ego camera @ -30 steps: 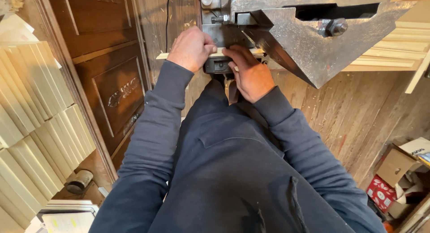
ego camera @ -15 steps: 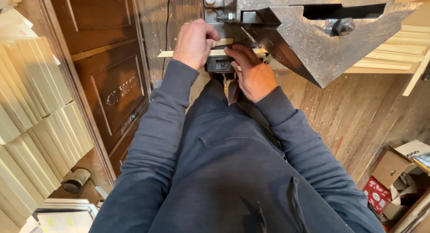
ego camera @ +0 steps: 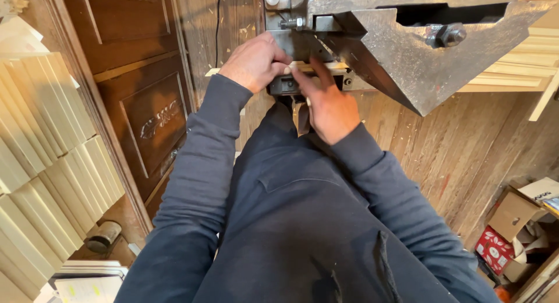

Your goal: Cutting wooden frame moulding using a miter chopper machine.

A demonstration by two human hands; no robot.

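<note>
The left hand (ego camera: 254, 62) is curled, the fingers pressed together, and it grips the pale wood strip (ego camera: 303, 66) from above. The right hand (ego camera: 329, 106) lies just beside it, with the fingers stretched forward and pressed flat on the same strip, the fingertips (ego camera: 298, 77) touching the left hand. The strip lies across the front edge of the machine (ego camera: 402, 52), a heavy grey metal body with a bolt (ego camera: 451, 34) on its slanted side. One end of the strip shows at the left of the left hand; the other end is hidden behind the machine. To the right of the machine more pale strips (ego camera: 524, 64) are stacked. At the far left stand rows of cream boards (ego camera: 41, 163), beside a dark carved door (ego camera: 145, 105). Cardboard boxes (ego camera: 518, 221) lie on the plank floor at the lower right corner.
</note>
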